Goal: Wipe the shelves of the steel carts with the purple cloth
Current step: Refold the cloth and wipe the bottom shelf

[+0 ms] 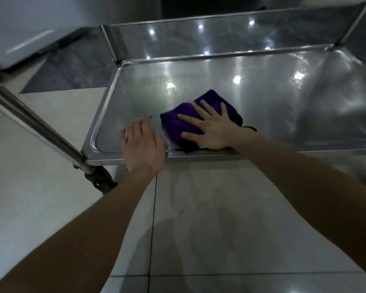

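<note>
**Condition found.** The cart's bottom shelf [262, 98] sat low, just above the tiled floor [199, 208]. The purple cloth [175, 123], folded into a pad, lay on the shelf close to the front rim [304, 150], left of centre. The right hand [213, 130] lay flat on the cloth with fingers straight and spread. It pressed down rather than gripped, and no finger curled round the fabric. The left hand [143, 144] rested released across the front rim just beside the cloth, fingers straight and holding nothing, apparently as a brace.

**Assessment.** Wiping appeared to be under way along the near edge. Glare made it impossible to tell how much of the shelf was already clean.

**Risks noted.**
- Only palm pressure held the cloth. A quick stroke could let it bunch or slip out from under the hand.
- One dark corner of the cloth seemed to reach the rim, so a pull toward the body could drag it onto the floor.
- The cart stood on a caster [103, 182], and whether it was locked could not be told. Weight through the bracing hand could roll the cart.
- The raised rim corners could easily be missed.
- A wide stroke to the left could knock the forearm against the upright post [36, 123].
</note>
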Available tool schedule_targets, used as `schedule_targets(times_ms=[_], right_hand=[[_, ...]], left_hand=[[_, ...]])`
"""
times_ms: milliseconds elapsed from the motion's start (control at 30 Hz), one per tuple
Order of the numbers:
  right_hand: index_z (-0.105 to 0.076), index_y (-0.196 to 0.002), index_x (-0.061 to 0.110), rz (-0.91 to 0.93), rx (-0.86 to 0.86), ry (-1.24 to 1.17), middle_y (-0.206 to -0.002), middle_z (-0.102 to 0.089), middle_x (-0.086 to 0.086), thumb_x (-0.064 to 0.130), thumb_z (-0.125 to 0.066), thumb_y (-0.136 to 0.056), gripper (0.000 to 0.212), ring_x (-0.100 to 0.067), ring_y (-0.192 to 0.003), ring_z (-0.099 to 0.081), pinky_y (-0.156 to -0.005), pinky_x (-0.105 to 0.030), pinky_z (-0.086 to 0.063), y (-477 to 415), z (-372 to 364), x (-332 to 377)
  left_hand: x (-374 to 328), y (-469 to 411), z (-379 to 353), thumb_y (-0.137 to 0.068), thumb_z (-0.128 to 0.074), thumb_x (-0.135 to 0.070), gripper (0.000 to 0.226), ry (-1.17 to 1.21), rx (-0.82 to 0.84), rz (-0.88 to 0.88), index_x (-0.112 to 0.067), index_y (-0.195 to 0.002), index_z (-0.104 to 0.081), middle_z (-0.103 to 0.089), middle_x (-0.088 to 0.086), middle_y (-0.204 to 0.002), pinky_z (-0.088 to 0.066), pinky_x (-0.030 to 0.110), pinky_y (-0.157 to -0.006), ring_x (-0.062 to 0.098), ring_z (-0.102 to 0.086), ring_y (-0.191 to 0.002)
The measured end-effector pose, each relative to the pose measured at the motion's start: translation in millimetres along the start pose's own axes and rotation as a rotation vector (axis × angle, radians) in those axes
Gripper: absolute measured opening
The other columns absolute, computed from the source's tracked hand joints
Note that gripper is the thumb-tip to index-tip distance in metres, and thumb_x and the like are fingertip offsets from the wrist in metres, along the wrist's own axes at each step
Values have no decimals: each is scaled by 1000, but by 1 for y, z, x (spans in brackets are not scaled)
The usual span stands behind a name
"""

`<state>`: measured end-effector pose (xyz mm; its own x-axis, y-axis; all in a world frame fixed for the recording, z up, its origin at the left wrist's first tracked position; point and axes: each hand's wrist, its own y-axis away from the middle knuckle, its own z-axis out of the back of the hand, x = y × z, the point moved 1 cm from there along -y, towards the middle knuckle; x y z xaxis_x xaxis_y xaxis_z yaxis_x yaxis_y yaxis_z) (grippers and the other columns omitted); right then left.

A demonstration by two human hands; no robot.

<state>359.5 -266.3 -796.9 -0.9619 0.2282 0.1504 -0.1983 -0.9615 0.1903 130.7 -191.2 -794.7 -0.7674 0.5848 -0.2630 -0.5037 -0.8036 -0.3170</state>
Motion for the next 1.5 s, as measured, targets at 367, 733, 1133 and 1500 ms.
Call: schedule_targets(times_ms=[367, 733, 1133, 1500], right_hand=[[0, -163, 67, 89, -39, -14, -182, 12, 8, 105, -2, -80, 91, -23, -167, 17, -124, -75, 15, 58, -9, 21], [3, -162, 68, 56, -19, -17, -182, 15, -1, 103, -8, -84, 86, -36, -165, 20, -119, -79, 20, 17, -13, 83], [2, -165, 62, -6, -32, -30, -180, 18, -13, 107, -12, -75, 102, -49, -161, 24, -106, -86, 25, -162, 0, 207], [1, -166, 62, 148, 50, -4, -181, 19, -6, 101, -14, -86, 91, -44, -163, 22, -116, -82, 20, -82, -10, 211]], left_hand=[[51, 55, 55, -94, -70, -25, 40, 531, -585, 547, 3, -120, -58, -58, 20, -111, -47, 61, -97, 42, -57, -106], [122, 25, 86, -115, -43, -43, 30, 602, -443, 559, -26, -138, -49, -71, 1, -120, -58, 53, -99, 27, -70, -105], [152, 26, 82, -115, -52, -35, 32, 533, -415, 394, -22, -144, -50, -73, -8, -113, -63, 29, -77, -5, -70, -82], [159, 23, 89, -114, -56, -38, 34, 523, -364, 366, -22, -144, -50, -72, -9, -115, -60, 22, -74, -13, -67, -76]])
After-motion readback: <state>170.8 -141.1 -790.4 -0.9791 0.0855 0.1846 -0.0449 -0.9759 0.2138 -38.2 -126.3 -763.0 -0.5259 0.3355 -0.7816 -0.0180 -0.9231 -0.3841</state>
